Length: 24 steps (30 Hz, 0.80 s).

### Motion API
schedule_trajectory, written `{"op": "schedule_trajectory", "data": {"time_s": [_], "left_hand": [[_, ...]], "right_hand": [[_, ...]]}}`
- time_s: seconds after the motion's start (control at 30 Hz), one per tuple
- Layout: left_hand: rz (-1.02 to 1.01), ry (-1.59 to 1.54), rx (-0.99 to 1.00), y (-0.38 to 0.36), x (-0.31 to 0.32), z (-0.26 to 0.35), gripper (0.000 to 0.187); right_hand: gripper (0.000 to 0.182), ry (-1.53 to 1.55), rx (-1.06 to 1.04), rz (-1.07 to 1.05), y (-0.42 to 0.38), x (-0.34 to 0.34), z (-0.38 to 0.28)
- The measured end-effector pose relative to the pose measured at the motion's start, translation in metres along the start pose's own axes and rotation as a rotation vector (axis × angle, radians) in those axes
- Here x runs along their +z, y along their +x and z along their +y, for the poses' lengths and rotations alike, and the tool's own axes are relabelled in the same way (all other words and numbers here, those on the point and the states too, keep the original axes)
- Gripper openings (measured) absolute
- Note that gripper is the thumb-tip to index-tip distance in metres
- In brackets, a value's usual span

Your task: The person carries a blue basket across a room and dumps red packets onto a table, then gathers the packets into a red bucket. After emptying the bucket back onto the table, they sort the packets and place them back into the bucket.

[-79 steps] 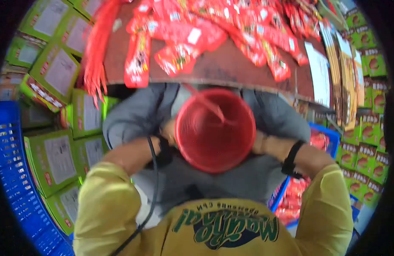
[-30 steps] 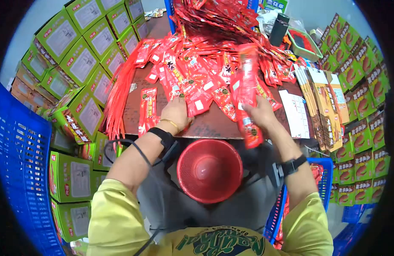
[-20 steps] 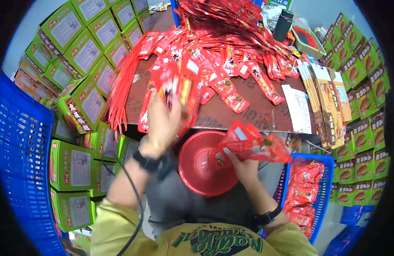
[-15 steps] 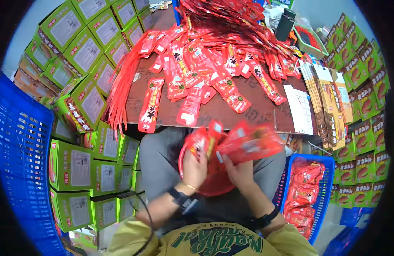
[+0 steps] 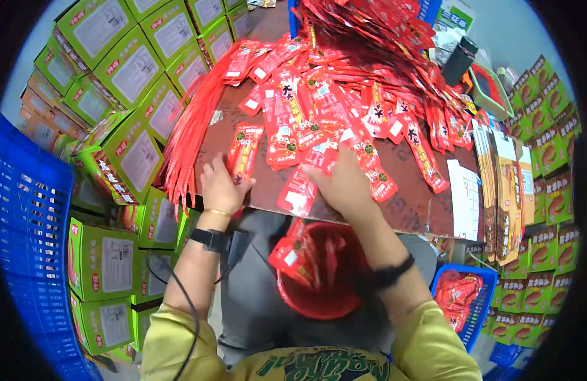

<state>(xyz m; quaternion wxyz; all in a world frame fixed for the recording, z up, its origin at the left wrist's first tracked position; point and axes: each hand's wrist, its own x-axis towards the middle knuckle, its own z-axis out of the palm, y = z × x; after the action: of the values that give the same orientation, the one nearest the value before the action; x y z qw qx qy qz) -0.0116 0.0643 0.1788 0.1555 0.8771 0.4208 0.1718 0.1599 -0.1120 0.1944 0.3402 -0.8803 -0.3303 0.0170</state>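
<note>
Pinching squarely at the edge should lift cleanly. Left hand [image 5: 222,192]: fingers spread at the left-of-centre sachet [image 5: 246,147]. Right hand [image 5: 344,185]: over the frame-centre sachet [image 5: 298,195]; grip cannot be told.

Bright, even light; fisheye bend, black corners; right hand [image 5: 345,181] slightly blurred; red bucket [image 5: 325,306] dim inside

Green boxes [image 5: 131,76] stand stacked at left beside a blue crate [image 5: 30,209]; a dark bottle [image 5: 460,61] stands near a green basket [image 5: 490,106]; a white sheet [image 5: 464,206] lies on the bench [image 5: 398,213].
</note>
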Motion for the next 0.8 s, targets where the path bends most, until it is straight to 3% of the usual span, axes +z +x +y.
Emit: {"op": "schedule_trajectory", "data": {"time_s": [0.03, 0.07, 0.1, 0.13, 0.17, 0.23, 0.27, 0.33, 0.37, 0.4, 0.43, 0.47, 0.5, 0.53, 0.57, 0.6, 0.63, 0.67, 0.77, 0.8], "left_hand": [[-0.138, -0.066, -0.036, 0.009, -0.003, -0.008, 0.076], [-0.222, 0.090, -0.062, 0.018, -0.009, -0.011, 0.065], [-0.322, -0.321, -0.207, 0.026, -0.013, -0.012, 0.053], [-0.415, -0.739, -0.344, 0.035, -0.018, -0.012, 0.041], [-0.237, -0.917, -0.468, 0.042, -0.023, 0.007, 0.022], [-0.160, -1.159, -0.412, 0.067, -0.007, 0.040, 0.016], [-0.126, -1.159, -0.308, 0.083, 0.021, 0.054, 0.019], [-0.061, -0.417, -0.111, 0.115, 0.079, 0.059, 0.044], [0.313, -0.063, 0.001, 0.105, 0.091, 0.072, 0.058], [0.193, -0.244, -0.096, 0.107, 0.081, 0.079, 0.062], [0.062, -0.417, -0.190, 0.105, 0.071, 0.083, 0.066], [0.094, -0.498, -0.210, 0.101, 0.070, 0.079, 0.069], [0.131, -0.576, -0.223, 0.098, 0.067, 0.074, 0.073], [0.105, -0.652, -0.225, 0.095, 0.060, 0.069, 0.062], [-0.060, -0.780, -0.224, 0.101, 0.071, 0.052, 0.040], [-0.066, -0.958, -0.306, 0.100, 0.069, 0.047, 0.030], [-0.071, -1.134, -0.387, 0.098, 0.065, 0.041, 0.022], [-0.071, -1.238, -0.407, 0.097, 0.066, 0.028, 0.026], [-0.088, -1.441, -0.458, 0.092, 0.059, 0.005, 0.026], [-0.154, -1.387, -0.515, 0.098, 0.059, -0.006, 0.026]], "right_hand": [[0.080, 0.010, -0.001, -0.002, 0.008, 0.005, -0.005], [0.090, 0.006, 0.059, -0.116, 0.014, 0.010, -0.009], [0.100, -0.001, 0.112, -0.226, 0.021, 0.014, -0.013], [0.103, 0.036, 0.083, -0.160, 0.020, 0.019, -0.008], [0.103, 0.035, 0.079, -0.162, 0.019, 0.021, -0.005], [0.103, 0.068, 0.011, -0.040, 0.016, 0.024, 0.002], [0.104, 0.087, -0.031, 0.040, 0.015, 0.032, 0.012], [0.103, 0.170, 0.073, -0.004, 0.011, 0.018, 0.020], [0.102, 0.263, 0.170, -0.047, 0.011, 0.007, 0.018], [0.086, 0.452, 0.162, 0.030, 0.004, -0.011, 0.006], [0.078, 0.522, -0.001, 0.143, 0.011, -0.014, 0.011], [0.070, 0.595, -0.154, 0.256, 0.017, -0.015, 0.016], [0.053, 0.770, -0.013, 0.227, 0.025, -0.014, 0.004], [0.049, 0.757, 0.285, 0.075, 0.046, -0.013, -0.013], [0.053, 0.612, 0.215, -0.087, 0.071, -0.002, -0.020], [0.057, 0.466, 0.139, -0.246, 0.091, 0.014, -0.023], [0.063, 0.130, 0.041, -0.146, 0.099, 0.050, -0.014], [0.069, -0.204, -0.060, -0.039, 0.105, 0.077, -0.010], [0.081, -0.314, 0.115, -0.150, 0.115, 0.067, -0.040], [0.058, -0.362, 0.046, -0.027, 0.111, 0.066, -0.040]]}}
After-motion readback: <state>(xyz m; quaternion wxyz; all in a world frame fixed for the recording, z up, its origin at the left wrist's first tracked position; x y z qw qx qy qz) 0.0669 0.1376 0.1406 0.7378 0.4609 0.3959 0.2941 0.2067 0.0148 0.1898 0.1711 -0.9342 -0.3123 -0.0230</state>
